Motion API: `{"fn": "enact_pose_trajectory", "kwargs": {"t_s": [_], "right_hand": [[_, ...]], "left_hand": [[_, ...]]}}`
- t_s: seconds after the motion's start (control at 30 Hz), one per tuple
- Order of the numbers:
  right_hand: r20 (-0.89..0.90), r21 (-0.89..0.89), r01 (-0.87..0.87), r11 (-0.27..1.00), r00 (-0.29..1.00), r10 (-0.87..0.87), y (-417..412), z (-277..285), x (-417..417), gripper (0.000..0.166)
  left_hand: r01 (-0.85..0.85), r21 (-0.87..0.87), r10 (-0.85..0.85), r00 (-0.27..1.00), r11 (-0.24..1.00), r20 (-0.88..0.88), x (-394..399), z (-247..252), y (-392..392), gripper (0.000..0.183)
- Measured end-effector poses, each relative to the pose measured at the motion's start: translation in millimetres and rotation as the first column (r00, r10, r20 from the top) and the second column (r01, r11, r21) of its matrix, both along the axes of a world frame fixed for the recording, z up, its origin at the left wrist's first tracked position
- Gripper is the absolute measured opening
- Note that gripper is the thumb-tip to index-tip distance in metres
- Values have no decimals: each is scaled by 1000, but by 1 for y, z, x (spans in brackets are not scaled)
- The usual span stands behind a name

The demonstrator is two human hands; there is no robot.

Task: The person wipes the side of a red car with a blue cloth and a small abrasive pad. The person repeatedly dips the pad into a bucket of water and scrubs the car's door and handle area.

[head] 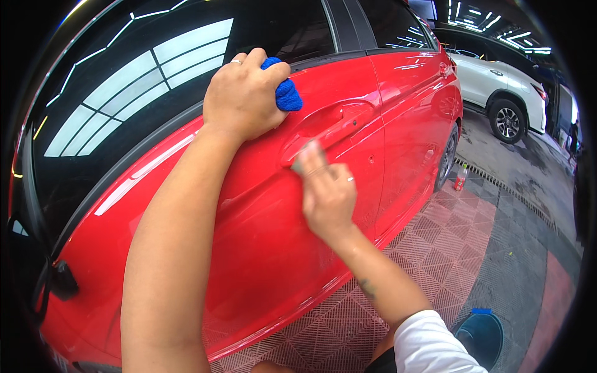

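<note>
A red car door (270,242) fills the middle of the view. My left hand (247,95) is closed around a bunched blue cloth (288,94) and rests against the door just below the window edge. My right hand (328,186) presses a small greyish pad (298,164), blurred and partly hidden by the fingers, against the paint at the near end of the door handle (343,128). The handle recess lies between and to the right of both hands. The dark side window (154,70) reflects ceiling lights.
A plastic bottle with a green cap (461,178) stands on the tiled grating by the car's rear wheel (447,158). A dark blue bucket (480,338) is at the lower right. Beyond a drain channel (508,189), a white car (494,84) is parked. A distant person (573,137) stands at the far right.
</note>
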State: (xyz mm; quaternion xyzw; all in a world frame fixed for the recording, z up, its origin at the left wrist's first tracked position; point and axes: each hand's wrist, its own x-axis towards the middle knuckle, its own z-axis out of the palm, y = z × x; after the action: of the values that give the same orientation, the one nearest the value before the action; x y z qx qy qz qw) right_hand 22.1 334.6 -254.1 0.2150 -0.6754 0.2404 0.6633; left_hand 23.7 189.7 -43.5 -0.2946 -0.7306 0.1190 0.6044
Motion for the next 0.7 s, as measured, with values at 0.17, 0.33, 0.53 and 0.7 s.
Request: {"fn": "enact_pose_trajectory", "kwargs": {"t_s": [0.17,0.33,0.53,0.7], "right_hand": [[-73,100,48,994,997,-41,38,8,-27,50],[-15,-21,-4,1000,1000,3,32,6,-26,53],[-149,394,15,919,988,47,63,20,-30,49],[-128,511,-23,859,986,103,64,35,-26,50]], "left_hand": [[7,-18,-7,1000,1000,-7,-2,-4,-5,34],[4,10,-4,1000,1000,-2,-2,-2,-3,39],[-5,-16,4,1000,1000,-24,-5,-2,-7,37],[4,-12,-4,1000,1000,-16,-9,1,-10,35]]}}
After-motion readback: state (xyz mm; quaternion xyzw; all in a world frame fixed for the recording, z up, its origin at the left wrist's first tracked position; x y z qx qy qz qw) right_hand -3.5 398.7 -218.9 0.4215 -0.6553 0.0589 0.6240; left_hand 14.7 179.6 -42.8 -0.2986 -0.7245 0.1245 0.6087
